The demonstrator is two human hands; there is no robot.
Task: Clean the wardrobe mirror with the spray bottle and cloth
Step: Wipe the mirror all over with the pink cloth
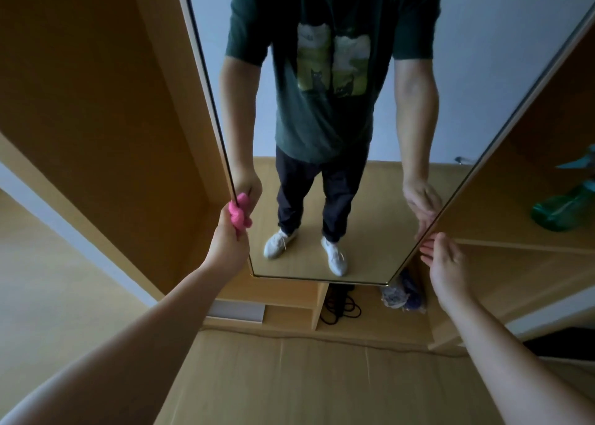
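The tall wardrobe mirror (380,199) stands straight ahead in a thin gold frame and reflects a person in a dark green T-shirt. My left hand (227,241) is closed around a bunched pink cloth (239,213), which presses against the mirror's lower left edge. My right hand (446,260) is open, fingers apart, with the fingertips at the mirror's lower right edge. A green spray bottle (561,207) lies on a wardrobe shelf to the right, an arm's reach beyond my right hand.
Wooden wardrobe panels (106,109) flank the mirror on both sides. Below the mirror, low open compartments hold a coiled black cable (339,308) and a blue-white bundle (402,296). A light wooden surface (289,379) spreads out beneath my arms.
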